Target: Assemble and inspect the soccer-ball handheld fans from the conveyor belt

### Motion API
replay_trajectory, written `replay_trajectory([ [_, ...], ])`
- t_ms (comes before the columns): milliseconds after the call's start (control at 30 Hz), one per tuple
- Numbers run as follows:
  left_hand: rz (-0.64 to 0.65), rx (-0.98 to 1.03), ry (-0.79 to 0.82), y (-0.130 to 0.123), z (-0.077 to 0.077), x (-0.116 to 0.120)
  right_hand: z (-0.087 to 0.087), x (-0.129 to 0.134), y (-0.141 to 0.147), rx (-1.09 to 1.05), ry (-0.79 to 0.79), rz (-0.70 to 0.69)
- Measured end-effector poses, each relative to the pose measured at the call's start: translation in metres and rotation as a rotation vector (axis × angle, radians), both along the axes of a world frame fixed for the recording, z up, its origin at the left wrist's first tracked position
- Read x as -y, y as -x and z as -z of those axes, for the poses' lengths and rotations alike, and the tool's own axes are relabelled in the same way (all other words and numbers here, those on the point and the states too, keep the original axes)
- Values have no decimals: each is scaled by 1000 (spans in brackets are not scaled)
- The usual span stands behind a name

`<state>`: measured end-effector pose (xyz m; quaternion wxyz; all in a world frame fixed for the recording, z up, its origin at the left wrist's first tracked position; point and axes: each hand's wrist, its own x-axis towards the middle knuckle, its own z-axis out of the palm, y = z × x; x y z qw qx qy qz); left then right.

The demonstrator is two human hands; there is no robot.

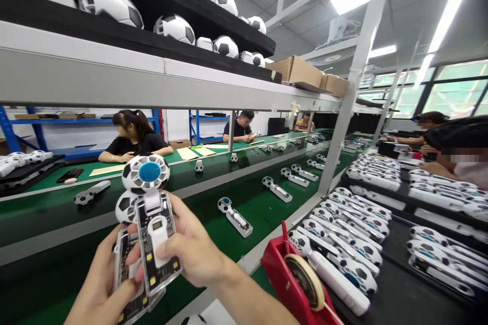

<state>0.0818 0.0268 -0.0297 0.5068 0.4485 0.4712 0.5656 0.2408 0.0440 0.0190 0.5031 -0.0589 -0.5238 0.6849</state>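
Observation:
In my right hand (194, 249) is a handheld fan (162, 261) with a black-and-white soccer-ball head, a blue round centre and a clear handle. Its handle shows a circuit board, yellow squares and a small display, and my thumb presses on its white panel. My left hand (97, 274) grips a second similar fan (125, 209), lower and behind the first. That one is partly hidden by the front fan and my fingers. The left fingertips also reach the front fan's edge. Both fans are held upright above the green conveyor belt.
More fans (236, 217) lie spaced along the belt (267, 228). A red tape dispenser (276, 264) stands at right, beside black trays (392, 264) stacked with fans. Overhead, a shelf (213, 78) carries soccer-ball pieces and cardboard boxes (301, 71). Several people sit across the belt and at right.

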Motion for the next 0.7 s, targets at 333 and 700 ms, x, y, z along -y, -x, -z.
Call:
replay_trajectory([
  [333, 133, 107, -87, -6, -37, 21, -17, 11, -21, 96, -13, 142],
  [700, 284, 260, -267, 19, -62, 43, -12, 16, -22, 236, -91, 177],
])
